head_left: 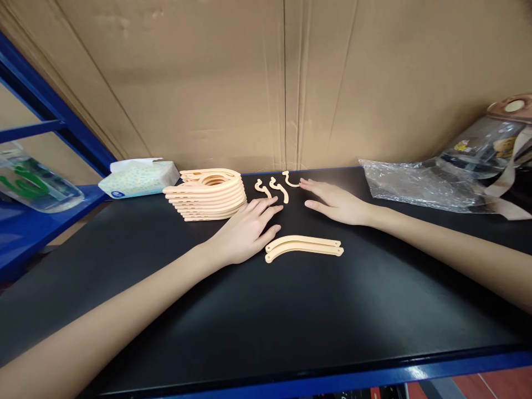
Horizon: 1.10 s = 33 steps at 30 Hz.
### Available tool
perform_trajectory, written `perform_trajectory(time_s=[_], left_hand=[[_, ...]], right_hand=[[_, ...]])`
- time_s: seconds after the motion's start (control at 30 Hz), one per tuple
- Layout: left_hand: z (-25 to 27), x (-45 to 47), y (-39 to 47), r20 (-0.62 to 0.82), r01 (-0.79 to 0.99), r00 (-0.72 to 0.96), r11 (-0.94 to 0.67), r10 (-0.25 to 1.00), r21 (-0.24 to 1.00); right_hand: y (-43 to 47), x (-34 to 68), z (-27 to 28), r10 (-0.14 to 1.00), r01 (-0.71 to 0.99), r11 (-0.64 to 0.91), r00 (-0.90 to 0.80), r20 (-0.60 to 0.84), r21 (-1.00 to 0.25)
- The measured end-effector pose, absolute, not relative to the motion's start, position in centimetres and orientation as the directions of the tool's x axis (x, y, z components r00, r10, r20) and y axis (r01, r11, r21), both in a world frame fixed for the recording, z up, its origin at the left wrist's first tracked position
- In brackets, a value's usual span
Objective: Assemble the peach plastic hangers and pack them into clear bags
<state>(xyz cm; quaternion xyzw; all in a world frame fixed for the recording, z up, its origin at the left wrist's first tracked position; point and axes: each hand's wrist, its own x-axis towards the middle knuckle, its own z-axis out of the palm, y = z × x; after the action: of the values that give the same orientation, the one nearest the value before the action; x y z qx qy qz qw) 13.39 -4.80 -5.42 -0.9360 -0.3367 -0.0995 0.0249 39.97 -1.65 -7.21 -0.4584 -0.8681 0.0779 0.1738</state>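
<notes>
My left hand lies palm down with its fingers spread, the fingertips at the lower ends of two small cream plastic hooks. Opposite it, my right hand is stretched out flat, its fingertips touching or very close to a third cream hook. Neither hand grips anything. In front of the hands, two curved cream plastic bars with holes at their ends lie side by side. Left of my left hand stands a neat stack of cream plastic hanger-like pieces, partly overlapped by that hand.
A tissue pack sits behind the black tabletop's left side. At right are a crumpled clear plastic bag and a transparent bottle with a strap. A cardboard wall closes the back; a blue frame rises at left.
</notes>
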Motion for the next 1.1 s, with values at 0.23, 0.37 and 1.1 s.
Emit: perform_trajectory(time_s=[0.23,0.37,1.1], left_hand=[[-5.4,13.2,-5.1,0.186,0.667,0.716,-0.738,0.673,0.104],[-5.4,13.0,-5.1,0.183,0.675,0.705,-0.727,0.685,0.125],[-5.2,12.9,-5.4,0.184,0.668,0.694,-0.718,0.696,0.196]], right_hand=[[-2.3,39.7,-6.0,0.739,0.750,0.651,-0.592,0.322,-0.115],[-5.1,40.1,-5.1,0.729,0.741,0.665,-0.617,0.296,-0.093],[-11.6,41.8,-3.7,0.711,0.714,0.697,-0.677,0.191,-0.062]])
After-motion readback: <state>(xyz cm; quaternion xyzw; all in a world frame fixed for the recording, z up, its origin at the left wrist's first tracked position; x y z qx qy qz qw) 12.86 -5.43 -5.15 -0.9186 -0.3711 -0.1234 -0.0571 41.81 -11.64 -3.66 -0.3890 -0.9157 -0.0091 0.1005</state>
